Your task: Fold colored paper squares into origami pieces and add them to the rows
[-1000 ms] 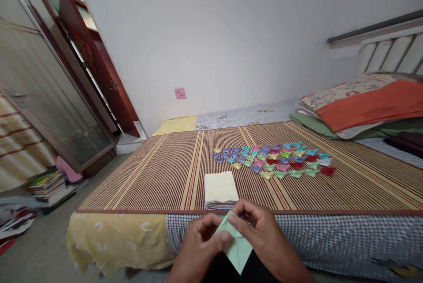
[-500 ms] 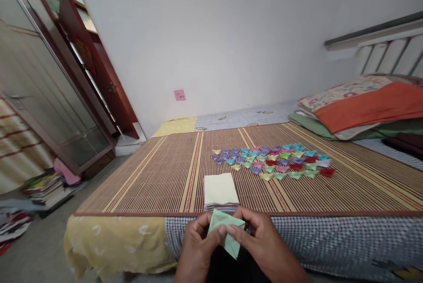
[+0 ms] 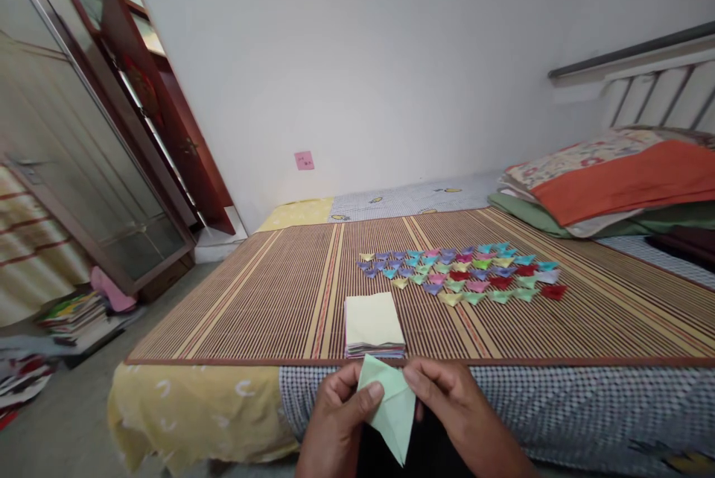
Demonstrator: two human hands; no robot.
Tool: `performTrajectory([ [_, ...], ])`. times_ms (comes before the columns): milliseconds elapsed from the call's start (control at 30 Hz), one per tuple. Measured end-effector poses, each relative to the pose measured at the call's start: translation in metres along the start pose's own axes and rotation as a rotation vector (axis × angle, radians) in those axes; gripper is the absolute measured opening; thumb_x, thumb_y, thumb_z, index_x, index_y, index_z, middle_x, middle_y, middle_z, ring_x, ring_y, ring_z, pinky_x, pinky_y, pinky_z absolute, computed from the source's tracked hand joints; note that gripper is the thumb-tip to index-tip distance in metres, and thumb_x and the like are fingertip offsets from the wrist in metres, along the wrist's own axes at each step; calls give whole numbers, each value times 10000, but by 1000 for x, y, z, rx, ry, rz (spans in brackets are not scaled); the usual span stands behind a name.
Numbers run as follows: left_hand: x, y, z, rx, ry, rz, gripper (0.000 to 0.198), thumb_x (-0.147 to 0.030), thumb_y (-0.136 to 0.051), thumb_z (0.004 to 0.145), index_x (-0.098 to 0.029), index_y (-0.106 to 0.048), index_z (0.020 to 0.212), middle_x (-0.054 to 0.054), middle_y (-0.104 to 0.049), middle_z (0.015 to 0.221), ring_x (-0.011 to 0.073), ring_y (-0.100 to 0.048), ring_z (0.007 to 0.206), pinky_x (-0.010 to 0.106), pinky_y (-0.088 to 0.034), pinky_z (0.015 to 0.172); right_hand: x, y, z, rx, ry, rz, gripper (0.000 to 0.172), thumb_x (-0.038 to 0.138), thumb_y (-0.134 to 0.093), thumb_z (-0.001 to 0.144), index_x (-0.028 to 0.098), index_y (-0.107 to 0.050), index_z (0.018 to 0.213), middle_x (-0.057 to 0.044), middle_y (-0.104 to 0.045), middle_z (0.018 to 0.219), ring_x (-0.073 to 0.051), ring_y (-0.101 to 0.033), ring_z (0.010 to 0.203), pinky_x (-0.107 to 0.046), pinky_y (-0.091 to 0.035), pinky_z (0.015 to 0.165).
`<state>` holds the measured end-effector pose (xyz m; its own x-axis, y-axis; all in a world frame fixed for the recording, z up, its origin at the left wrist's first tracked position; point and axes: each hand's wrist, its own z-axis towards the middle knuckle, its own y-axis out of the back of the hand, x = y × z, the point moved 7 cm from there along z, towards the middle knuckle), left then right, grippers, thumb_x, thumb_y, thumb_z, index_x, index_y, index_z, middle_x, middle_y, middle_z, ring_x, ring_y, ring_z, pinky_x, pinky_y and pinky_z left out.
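Observation:
Both my hands hold a pale green folded paper [image 3: 391, 407] just in front of the bed's near edge. My left hand [image 3: 338, 422] pinches its left side with the thumb on top. My right hand [image 3: 455, 415] grips its right edge with curled fingers. A stack of square papers [image 3: 373, 323] with a cream sheet on top lies on the striped mat [image 3: 251, 299] just beyond my hands. Further back lie several small folded paper pieces [image 3: 461, 273] in many colours, laid out in rows.
The mat covers a bed with a checked sheet [image 3: 558, 403] and a yellow cloth [image 3: 195, 403]. Folded bedding and pillows [image 3: 608, 180] are piled at the right by the headboard. A glass-door cabinet [image 3: 83, 165] and a pile of books [image 3: 72, 310] stand on the floor at left.
My hands have turned and refolded the green paper; it now hangs point-down between them, slightly further right. The view has barely shifted.

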<state>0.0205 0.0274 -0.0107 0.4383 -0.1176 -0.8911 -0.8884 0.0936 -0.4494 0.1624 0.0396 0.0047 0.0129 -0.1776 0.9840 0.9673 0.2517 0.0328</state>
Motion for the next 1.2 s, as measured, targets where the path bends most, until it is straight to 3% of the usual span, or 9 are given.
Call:
performTrajectory([
  [133,0,6,1,-35,-36,112,342,-435,-884,675,-127,-756,753,40,-662,647,150,-545,595,256,-441,604,1,1,0,15,-19,32,407,511,-540,963,189,-596,721,22,-532,662,-155,-501,639,-261,-415,613],
  [233,-3,6,1,-23,-118,314,344,-446,-846,726,-139,-696,680,8,-588,626,135,-476,590,240,-407,577,12,-5,1,28,0,-30,173,361,-661,873,189,-682,858,5,-627,767,-179,-560,722,-271,-441,666],
  [300,-7,4,0,-26,-194,424,373,-449,-805,764,-152,-635,617,-6,-530,608,135,-439,599,231,-378,564,20,-10,3,-2,19,-104,58,244,-699,794,190,-680,795,5,-637,763,-187,-580,742,-271,-433,679],
  [433,-11,5,-2,-113,-267,506,408,-456,-774,767,-166,-572,563,-12,-491,597,136,-411,596,225,-350,546,28,-17,6,-69,88,-191,200,286,-639,861,197,-615,684,1,-604,714,-191,-588,719,-283,-414,669],
  [667,-3,-1,0,-39,-146,479,331,-440,-841,708,-144,-708,646,-4,-559,597,142,-462,574,236,-390,558,27,-12,6,-69,105,-152,283,340,-592,906,195,-602,664,6,-580,686,-185,-569,696,-283,-422,658],
  [800,2,0,-1,-44,-110,401,372,-489,-847,697,-141,-720,658,-8,-531,583,132,-437,543,242,-377,543,24,-8,6,-71,102,-124,126,297,-647,880,198,-722,896,-10,-666,798,-203,-618,775,-293,-468,722],
  [867,2,1,-1,-34,-109,404,370,-482,-847,703,-136,-719,673,-12,-509,587,126,-417,545,241,-368,543,28,-8,5,-76,166,-141,213,221,-680,855,230,-735,1061,-19,-704,933,-209,-645,874,-296,-483,797],
  [1000,0,4,0,-23,-134,431,389,-478,-827,733,-137,-666,638,-26,-449,586,117,-362,559,235,-343,537,37,-12,2,-25,325,-182,161,124,-644,884,242,-733,948,-23,-700,1001,-203,-656,994,-284,-481,892],
  [1200,8,9,1,1,-107,350,381,-462,-835,731,-140,-641,665,-30,-425,602,110,-326,568,238,-307,532,38,-9,1,-45,406,-249,166,93,-615,911,236,-700,914,-26,-670,1002,-190,-665,987,-270,-490,884],
])
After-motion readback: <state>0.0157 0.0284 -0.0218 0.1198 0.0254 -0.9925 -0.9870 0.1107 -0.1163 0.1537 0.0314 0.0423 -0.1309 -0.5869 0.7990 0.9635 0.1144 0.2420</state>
